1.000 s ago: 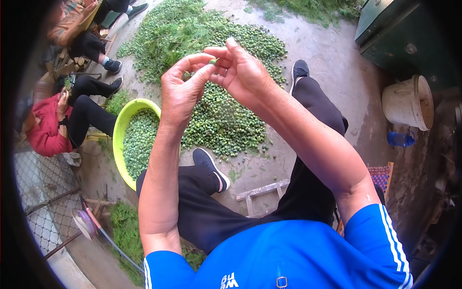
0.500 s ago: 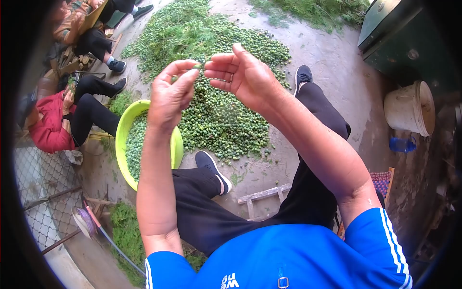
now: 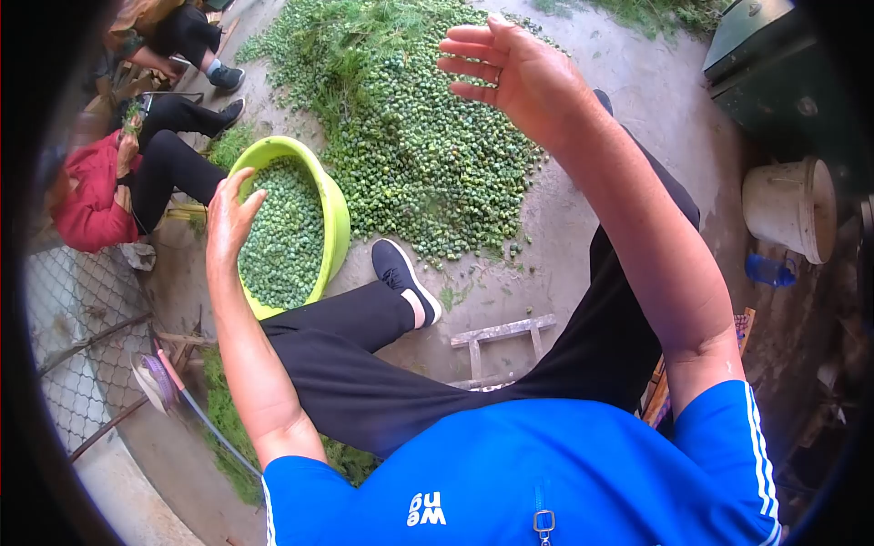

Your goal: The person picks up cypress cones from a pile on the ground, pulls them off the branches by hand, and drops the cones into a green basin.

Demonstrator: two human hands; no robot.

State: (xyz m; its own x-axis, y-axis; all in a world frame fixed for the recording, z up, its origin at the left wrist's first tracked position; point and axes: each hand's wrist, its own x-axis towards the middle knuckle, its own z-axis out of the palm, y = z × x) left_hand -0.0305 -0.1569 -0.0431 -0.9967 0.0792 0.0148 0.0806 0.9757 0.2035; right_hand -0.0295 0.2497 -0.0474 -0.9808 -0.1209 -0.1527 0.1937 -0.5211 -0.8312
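My left hand [image 3: 229,223] is over the near left rim of a yellow-green tub [image 3: 337,214], its thumb and index finger apart and nothing visible between them. Small round green fruits [image 3: 287,241] lie inside the tub. Its other fingers are partly hidden. My right hand [image 3: 533,86] hangs over the right side of a large pile of the same round green fruits [image 3: 437,173] on the floor. Its fingers are stretched out and it holds nothing. Feathery green sprigs [image 3: 350,77] lie on top of the pile.
At left, a person in a red top [image 3: 91,205] sits holding a green sprig; another person's leg [image 3: 196,45] shows behind. A white bucket [image 3: 774,209] and blue bottle [image 3: 769,270] stand at right. A wooden frame [image 3: 501,334] lies between my legs. More greenery [image 3: 232,428] lies lower left.
My hands have parted. The left, which was pinching a small green fruit, has moved left to the tub and its fingers have opened. My right hand has shifted up and right.
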